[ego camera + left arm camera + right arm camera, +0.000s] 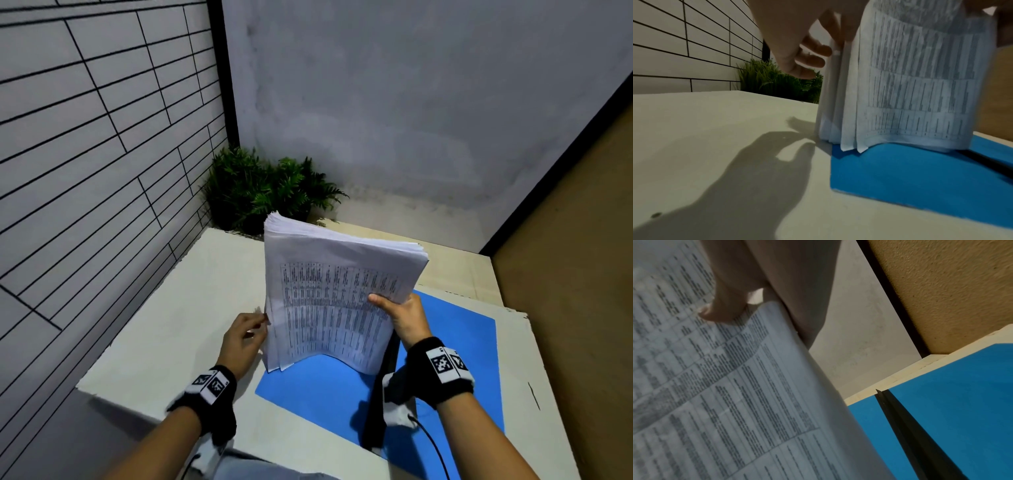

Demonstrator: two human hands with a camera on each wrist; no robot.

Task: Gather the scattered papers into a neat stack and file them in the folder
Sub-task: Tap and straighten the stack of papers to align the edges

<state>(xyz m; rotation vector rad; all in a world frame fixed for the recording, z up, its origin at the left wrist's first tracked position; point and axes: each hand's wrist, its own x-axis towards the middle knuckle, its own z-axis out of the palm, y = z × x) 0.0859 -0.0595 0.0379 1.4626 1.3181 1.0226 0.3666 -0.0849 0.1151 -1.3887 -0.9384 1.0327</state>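
Paper stack [329,301]: upright on blue folder [318,387]; right hand [404,317] thumb and fingers pinching its right edge; left hand [241,342] fingers loosely spread, fingertips [818,50] against its left edge.

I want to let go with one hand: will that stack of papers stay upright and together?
Probably not. The stack of papers already bows where it stands on the blue folder, so it looks floppy. Its lower left sheets fan apart in the left wrist view, so loose pages may slide out. The right hand pinches only one edge; the left hand steadies the other.
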